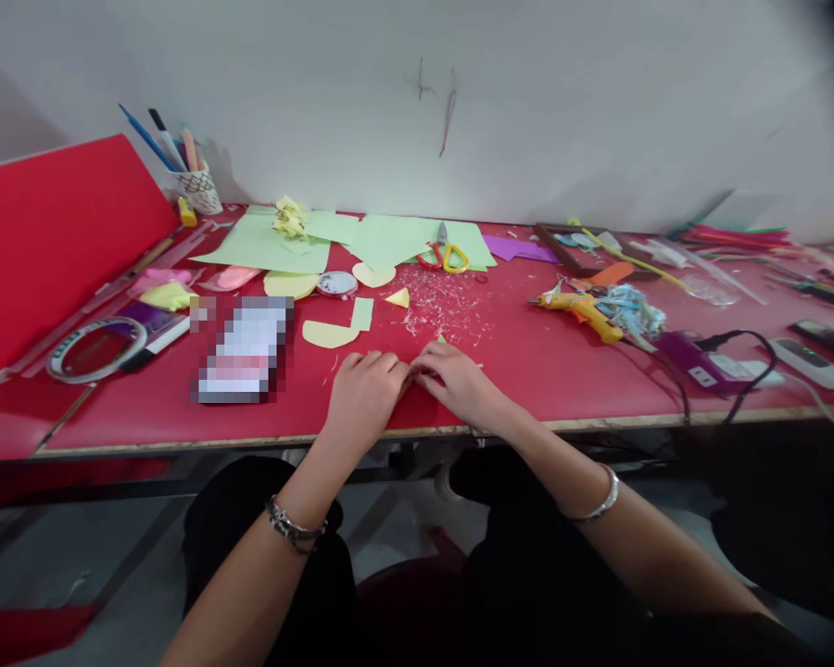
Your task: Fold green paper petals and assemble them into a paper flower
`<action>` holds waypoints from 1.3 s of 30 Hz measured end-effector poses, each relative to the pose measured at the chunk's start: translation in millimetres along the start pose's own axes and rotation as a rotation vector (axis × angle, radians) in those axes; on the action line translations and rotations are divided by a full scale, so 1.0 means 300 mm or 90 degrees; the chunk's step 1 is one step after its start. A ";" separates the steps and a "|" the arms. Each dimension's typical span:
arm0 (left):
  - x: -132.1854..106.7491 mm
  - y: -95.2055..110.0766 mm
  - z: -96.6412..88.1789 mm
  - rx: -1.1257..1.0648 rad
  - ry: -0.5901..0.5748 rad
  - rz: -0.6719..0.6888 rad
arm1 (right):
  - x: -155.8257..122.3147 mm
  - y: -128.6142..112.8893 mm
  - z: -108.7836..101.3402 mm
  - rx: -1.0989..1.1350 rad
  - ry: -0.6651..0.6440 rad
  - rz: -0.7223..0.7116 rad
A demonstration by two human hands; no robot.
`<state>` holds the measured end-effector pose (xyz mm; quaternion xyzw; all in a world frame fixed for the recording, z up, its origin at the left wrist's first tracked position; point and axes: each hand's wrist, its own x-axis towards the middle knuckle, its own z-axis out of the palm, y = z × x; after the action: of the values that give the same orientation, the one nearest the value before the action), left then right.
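Note:
Close to the table's front edge, my left hand (367, 391) and my right hand (459, 382) meet with fingers curled and fingertips pressed together. Whatever they pinch is hidden by the fingers. A small green tip (442, 338) pokes out just beyond my right knuckles; whether it is held or lying there I cannot tell. Just past my left hand lie a cut pale-yellow paper piece (330, 334), a light green paper strip (362, 315) and a small yellow wedge (398, 298). White shreds (451, 310) are scattered over the red table (528, 371) in front of both hands.
A blurred-out phone (243, 350) and a tape roll (97, 350) lie left. Behind are green paper sheets (389, 236), scissors (446, 255) and a pen cup (198, 188). A yellow glue gun (580, 313) and a corded purple box (701, 363) sit right.

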<state>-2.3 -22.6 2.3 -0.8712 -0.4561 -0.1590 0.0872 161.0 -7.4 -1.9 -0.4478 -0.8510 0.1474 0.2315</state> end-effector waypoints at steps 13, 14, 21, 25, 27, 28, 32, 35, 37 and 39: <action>0.042 -0.039 -0.016 -0.176 -0.094 -0.087 | -0.012 0.024 0.006 0.024 0.040 -0.078; 0.038 -0.037 -0.015 -0.153 -0.087 -0.070 | -0.011 0.024 0.007 0.020 0.038 -0.078; 0.015 -0.026 0.002 -0.021 -0.019 0.016 | 0.032 0.015 -0.010 0.012 -0.040 0.007; 0.020 -0.025 0.012 -0.031 -0.006 -0.018 | 0.049 0.012 -0.026 0.016 -0.054 0.036; 0.027 -0.025 0.011 -0.061 -0.016 -0.057 | 0.042 0.012 -0.032 0.041 -0.032 0.007; 0.030 -0.025 0.010 -0.081 -0.024 -0.076 | 0.036 0.013 -0.033 0.055 -0.021 -0.011; 0.039 -0.030 0.008 -0.126 -0.048 -0.113 | 0.019 0.019 -0.030 0.061 0.008 -0.034; 0.035 -0.036 0.013 -0.093 -0.037 -0.079 | 0.023 0.025 -0.021 0.031 0.017 -0.047; 0.028 -0.037 0.016 -0.059 -0.021 -0.043 | 0.030 0.030 -0.013 0.010 0.025 -0.053; 0.023 -0.036 0.018 -0.028 -0.003 -0.023 | 0.034 0.034 -0.004 -0.010 0.032 -0.054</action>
<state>-6.4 -9.7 -0.2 -0.8650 -0.4681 -0.1687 0.0642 163.6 6.9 -2.7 -0.4169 -0.8642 0.1192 0.2552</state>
